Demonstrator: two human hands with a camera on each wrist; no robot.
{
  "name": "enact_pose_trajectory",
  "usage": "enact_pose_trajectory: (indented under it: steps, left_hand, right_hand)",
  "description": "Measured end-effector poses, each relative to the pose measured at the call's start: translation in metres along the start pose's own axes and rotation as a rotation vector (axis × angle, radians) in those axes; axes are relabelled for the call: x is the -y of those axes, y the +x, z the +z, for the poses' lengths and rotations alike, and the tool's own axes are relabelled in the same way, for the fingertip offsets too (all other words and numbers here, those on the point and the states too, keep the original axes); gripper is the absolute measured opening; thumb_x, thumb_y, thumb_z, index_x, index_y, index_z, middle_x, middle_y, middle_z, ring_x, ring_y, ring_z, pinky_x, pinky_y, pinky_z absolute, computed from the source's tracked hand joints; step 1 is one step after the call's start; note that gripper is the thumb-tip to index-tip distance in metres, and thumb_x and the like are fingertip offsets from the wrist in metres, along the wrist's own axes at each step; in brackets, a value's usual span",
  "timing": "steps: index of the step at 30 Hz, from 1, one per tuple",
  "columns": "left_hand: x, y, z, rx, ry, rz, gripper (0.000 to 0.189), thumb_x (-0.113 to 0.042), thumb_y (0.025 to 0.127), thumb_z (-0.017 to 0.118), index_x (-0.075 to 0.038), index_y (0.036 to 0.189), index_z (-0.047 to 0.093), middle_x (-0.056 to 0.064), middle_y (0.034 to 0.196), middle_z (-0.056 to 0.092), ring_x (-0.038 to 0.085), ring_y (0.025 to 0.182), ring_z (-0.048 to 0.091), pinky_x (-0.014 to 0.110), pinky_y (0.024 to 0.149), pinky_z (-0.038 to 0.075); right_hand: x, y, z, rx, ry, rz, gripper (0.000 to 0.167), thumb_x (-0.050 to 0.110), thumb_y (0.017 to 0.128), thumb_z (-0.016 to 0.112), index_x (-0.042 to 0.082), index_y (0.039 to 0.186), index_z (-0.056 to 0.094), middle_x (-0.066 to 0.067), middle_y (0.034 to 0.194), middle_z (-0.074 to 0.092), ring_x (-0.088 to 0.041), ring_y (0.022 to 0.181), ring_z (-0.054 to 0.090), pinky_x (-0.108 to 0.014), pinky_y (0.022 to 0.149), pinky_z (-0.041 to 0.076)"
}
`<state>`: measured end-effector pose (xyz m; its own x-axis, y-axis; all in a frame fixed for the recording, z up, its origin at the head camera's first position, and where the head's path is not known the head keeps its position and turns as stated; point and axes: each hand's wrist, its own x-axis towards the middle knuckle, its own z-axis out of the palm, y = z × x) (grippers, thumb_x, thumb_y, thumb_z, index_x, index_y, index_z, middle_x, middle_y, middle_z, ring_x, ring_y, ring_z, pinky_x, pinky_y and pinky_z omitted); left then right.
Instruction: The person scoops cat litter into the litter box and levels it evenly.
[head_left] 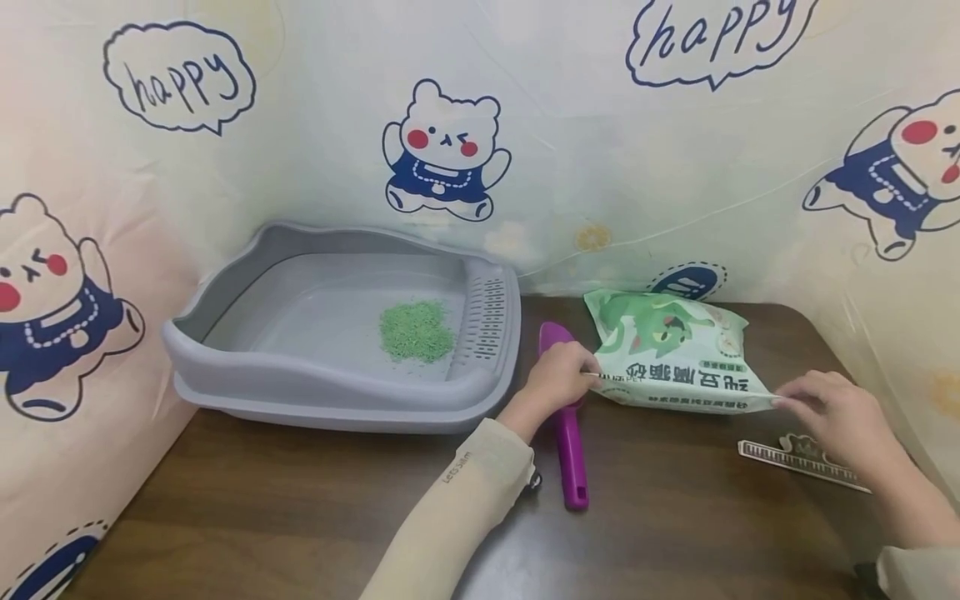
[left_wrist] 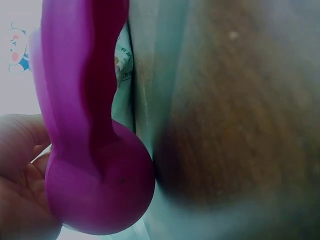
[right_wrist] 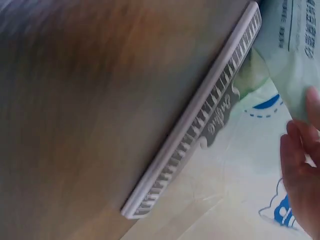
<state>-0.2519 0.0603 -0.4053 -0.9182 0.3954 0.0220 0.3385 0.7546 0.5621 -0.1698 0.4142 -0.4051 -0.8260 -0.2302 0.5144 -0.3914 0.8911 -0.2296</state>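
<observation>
A green and white cat litter bag (head_left: 663, 337) lies on the table, its top edge stretched between both hands. My left hand (head_left: 558, 379) pinches the left corner of that edge. At the opposite corner, my right hand (head_left: 840, 417) pinches the edge between thumb and fingers. The purple litter scoop (head_left: 572, 462) lies under my left hand, handle toward me; in the left wrist view the scoop (left_wrist: 100, 190) hides part of the hand. A long sealing clip (right_wrist: 192, 122) with a striped bar and an ornate dark plate rests just in front of the bag, beside my right hand.
On the left stands a grey litter box (head_left: 337, 404) with high, curved walls and a slotted ledge. A small heap of green litter pellets (head_left: 416, 332) lies inside it. Printed cloth (head_left: 555, 142) hangs behind and at both sides of the brown wooden table (head_left: 300, 500).
</observation>
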Motion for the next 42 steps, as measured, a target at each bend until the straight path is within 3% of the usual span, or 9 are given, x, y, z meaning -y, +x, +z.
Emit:
enact_pose_trajectory:
  steps: [5, 11, 16, 23, 28, 32, 39, 42]
  left_hand:
    - [-0.001, -0.002, -0.001, -0.021, 0.006, 0.019, 0.013, -0.026, 0.084, 0.08, -0.022, 0.096, 0.081, -0.008, 0.098, 0.077, 0.01, 0.09, 0.068, 0.025, 0.076, 0.053]
    - [0.0, -0.002, -0.003, -0.028, 0.018, 0.015, 0.014, -0.026, 0.083, 0.08, -0.022, 0.097, 0.081, -0.008, 0.098, 0.077, 0.011, 0.093, 0.069, 0.025, 0.079, 0.054]
    - [0.0, 0.0, -0.002, -0.028, 0.015, 0.002, 0.013, -0.027, 0.083, 0.08, -0.023, 0.096, 0.081, -0.009, 0.096, 0.077, 0.011, 0.09, 0.069, 0.025, 0.074, 0.053]
    - [0.001, 0.001, -0.001, -0.03, 0.027, 0.004, 0.013, -0.028, 0.083, 0.08, -0.024, 0.095, 0.081, -0.01, 0.096, 0.077, 0.01, 0.088, 0.069, 0.024, 0.073, 0.053]
    - [0.001, 0.0, -0.002, -0.035, 0.025, 0.003, 0.013, -0.028, 0.083, 0.081, -0.024, 0.095, 0.081, -0.009, 0.098, 0.077, 0.011, 0.094, 0.07, 0.025, 0.078, 0.054]
    - [0.002, 0.001, -0.001, -0.033, 0.019, -0.005, 0.014, -0.029, 0.082, 0.081, -0.024, 0.096, 0.081, -0.009, 0.1, 0.077, 0.011, 0.097, 0.07, 0.025, 0.079, 0.054]
    - [0.002, 0.0, 0.0, -0.016, 0.018, -0.025, 0.015, -0.03, 0.082, 0.081, -0.026, 0.097, 0.081, -0.01, 0.102, 0.077, 0.013, 0.1, 0.07, 0.027, 0.082, 0.054]
    - [0.002, 0.0, 0.001, -0.016, 0.018, -0.023, 0.014, -0.03, 0.082, 0.081, -0.026, 0.096, 0.081, -0.01, 0.101, 0.077, 0.013, 0.1, 0.07, 0.026, 0.082, 0.054]
  right_hand:
    - [-0.016, -0.009, -0.016, 0.112, 0.038, 0.111, 0.016, 0.015, 0.078, 0.082, 0.017, 0.091, 0.074, 0.028, 0.087, 0.058, 0.027, 0.092, 0.026, -0.024, 0.071, 0.03]
    - [-0.036, -0.027, -0.015, 0.24, 0.056, 0.03, 0.039, 0.017, 0.068, 0.088, 0.009, 0.103, 0.071, 0.019, 0.102, 0.058, 0.032, 0.101, 0.025, -0.005, 0.074, 0.028]
    - [-0.044, -0.04, -0.006, 0.342, 0.066, 0.039, 0.039, 0.017, 0.069, 0.087, 0.008, 0.103, 0.071, 0.014, 0.1, 0.062, 0.028, 0.098, 0.033, -0.003, 0.073, 0.03]
    - [-0.044, -0.043, -0.001, 0.353, 0.039, 0.031, 0.033, 0.012, 0.065, 0.088, 0.012, 0.093, 0.07, 0.011, 0.09, 0.063, 0.021, 0.089, 0.044, -0.005, 0.069, 0.034]
    - [-0.041, -0.039, -0.004, 0.394, -0.003, 0.057, 0.03, 0.014, 0.068, 0.087, 0.017, 0.09, 0.066, 0.004, 0.087, 0.067, 0.018, 0.085, 0.045, -0.016, 0.066, 0.041]
    - [-0.038, -0.039, -0.007, 0.401, 0.007, 0.062, 0.031, 0.013, 0.071, 0.085, 0.021, 0.085, 0.059, 0.011, 0.081, 0.064, 0.011, 0.075, 0.043, -0.022, 0.062, 0.04]
    - [-0.029, -0.043, -0.008, 0.333, 0.085, 0.064, 0.034, 0.006, 0.067, 0.085, 0.013, 0.093, 0.064, 0.014, 0.085, 0.066, 0.019, 0.081, 0.049, -0.005, 0.065, 0.035]
    - [-0.026, -0.045, -0.01, 0.328, 0.086, 0.071, 0.031, 0.008, 0.068, 0.085, 0.012, 0.092, 0.067, 0.02, 0.084, 0.065, 0.019, 0.08, 0.047, -0.009, 0.063, 0.036]
